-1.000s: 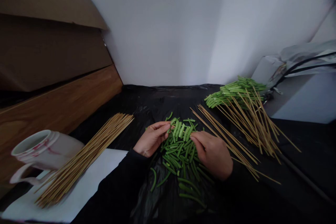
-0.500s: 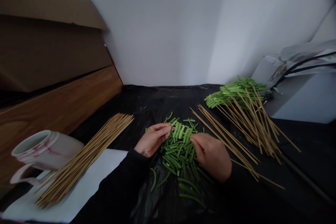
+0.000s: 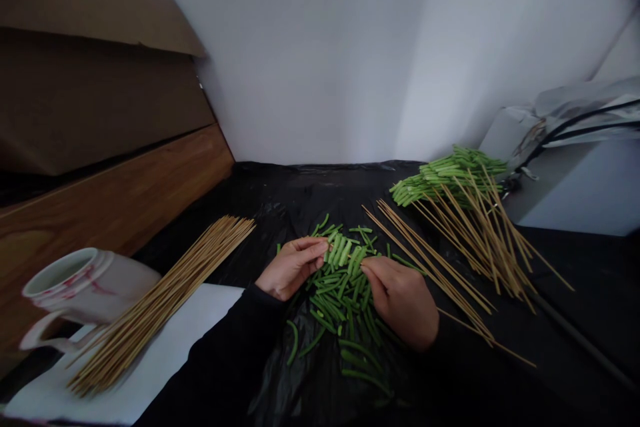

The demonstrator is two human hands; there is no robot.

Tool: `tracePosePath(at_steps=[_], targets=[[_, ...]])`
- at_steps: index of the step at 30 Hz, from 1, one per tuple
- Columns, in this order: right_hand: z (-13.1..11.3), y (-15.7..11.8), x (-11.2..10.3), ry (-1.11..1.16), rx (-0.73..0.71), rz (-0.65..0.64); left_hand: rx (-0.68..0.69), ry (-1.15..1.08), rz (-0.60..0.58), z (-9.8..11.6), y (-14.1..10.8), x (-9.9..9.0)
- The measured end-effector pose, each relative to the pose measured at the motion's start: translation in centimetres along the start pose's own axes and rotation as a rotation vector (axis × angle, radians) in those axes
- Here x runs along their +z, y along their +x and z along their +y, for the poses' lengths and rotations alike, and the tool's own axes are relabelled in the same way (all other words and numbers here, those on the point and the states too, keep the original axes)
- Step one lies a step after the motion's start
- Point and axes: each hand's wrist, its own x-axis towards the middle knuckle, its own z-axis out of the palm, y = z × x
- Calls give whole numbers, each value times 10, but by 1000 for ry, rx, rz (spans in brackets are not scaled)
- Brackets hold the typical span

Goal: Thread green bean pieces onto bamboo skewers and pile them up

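Observation:
A thin bamboo skewer carrying a row of cut green stem pieces, which look like garlic scapes, is held between my two hands. My left hand pinches it at the left end of the row. On the right, my right hand is closed round the skewer, with thumb and forefinger beside the last pieces. The skewer's bare tail sticks out past my right hand. Just below lies a loose pile of green stem pieces on black plastic sheeting.
A thick bundle of skewers lies on a white sheet beside a tipped white mug. To the right are loose skewers and a heap of filled skewers. A cardboard box stands left; a pale wall rises behind.
My right hand has shifted slightly left, and the skewer's tail has moved left with it. My left hand stays nearly still at its end of the row.

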Motion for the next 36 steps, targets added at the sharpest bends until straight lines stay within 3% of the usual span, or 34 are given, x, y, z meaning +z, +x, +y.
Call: tracePosePath(at_steps=[21,28,36], targets=[[1,4,3,21,42,33,19,46,6,3,-7,9],[7,9,-9,-149,11,-19,130,16,85,4,1,1],[39,22,-37,-299,-32,-5,327,-204,294,21,9,-13]])
